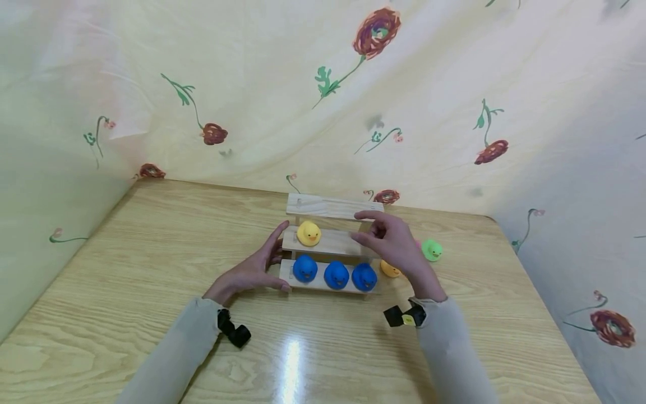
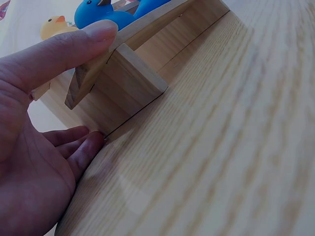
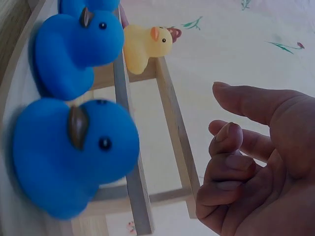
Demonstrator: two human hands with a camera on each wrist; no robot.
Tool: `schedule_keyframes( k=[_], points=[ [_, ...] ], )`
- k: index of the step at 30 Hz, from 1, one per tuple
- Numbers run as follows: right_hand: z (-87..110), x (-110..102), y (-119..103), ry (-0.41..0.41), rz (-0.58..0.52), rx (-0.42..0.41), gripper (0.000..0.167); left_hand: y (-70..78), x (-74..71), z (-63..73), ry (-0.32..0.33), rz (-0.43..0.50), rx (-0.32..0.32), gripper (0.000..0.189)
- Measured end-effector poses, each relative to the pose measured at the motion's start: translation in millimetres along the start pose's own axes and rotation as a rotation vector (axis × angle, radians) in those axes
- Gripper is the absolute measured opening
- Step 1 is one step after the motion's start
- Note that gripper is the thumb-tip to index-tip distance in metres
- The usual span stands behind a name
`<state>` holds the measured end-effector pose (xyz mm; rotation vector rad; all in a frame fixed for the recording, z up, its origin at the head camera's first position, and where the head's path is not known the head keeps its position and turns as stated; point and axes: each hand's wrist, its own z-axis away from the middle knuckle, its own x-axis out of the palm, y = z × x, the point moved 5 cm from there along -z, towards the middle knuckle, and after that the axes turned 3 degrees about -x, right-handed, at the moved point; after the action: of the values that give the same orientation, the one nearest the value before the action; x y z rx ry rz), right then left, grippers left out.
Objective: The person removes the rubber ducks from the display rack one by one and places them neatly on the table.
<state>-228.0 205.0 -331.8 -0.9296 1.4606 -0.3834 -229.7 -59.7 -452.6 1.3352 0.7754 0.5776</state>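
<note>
Nearest the camera, pale sleeves [image 1: 166, 353] are seen. The wooden rack [image 1: 333, 207] is braced by the spread left hand [image 1: 254, 270], probably so it won't slide. Nothing's gripped by the right hand [image 1: 392, 242], thumb and index parted near the middle shelf [image 1: 330, 241]. Left of those fingertips, one yellow duck [image 1: 308, 233] is seated; below, three blue ducks [image 1: 336, 275] are lined up. Orange [image 1: 390, 269] and green ducks [image 1: 432, 250] are parked by that hand.

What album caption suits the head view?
Wooden rack: three blue rubber ducks on its bottom tier, one yellow duck on its middle tier.
</note>
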Motion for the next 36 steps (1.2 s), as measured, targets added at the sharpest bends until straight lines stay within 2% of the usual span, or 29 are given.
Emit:
schedule_keyframes(
  k=[9, 18, 30, 36],
  points=[
    [-15.8, 23.9, -12.7, -0.066, -0.038, 0.002, 0.043, 0.3, 0.1, -0.2, -0.007, -0.003, 0.034, 0.129],
    [-23.2, 48.7, -20.1, -0.158, -0.051, -0.014, 0.048, -0.6, 0.3, 0.4, -0.006, -0.004, 0.018, 0.128],
    [-27.6, 64.5, -26.2, -0.192, -0.009, -0.042, 0.049, 0.9, 0.6, 1.2, -0.009, -0.001, 0.021, 0.129],
    [-28.7, 68.2, -26.4, -0.174, -0.004, -0.053, 0.046, -0.6, 0.5, 0.5, -0.008, 0.003, 0.007, 0.128]
  ],
)
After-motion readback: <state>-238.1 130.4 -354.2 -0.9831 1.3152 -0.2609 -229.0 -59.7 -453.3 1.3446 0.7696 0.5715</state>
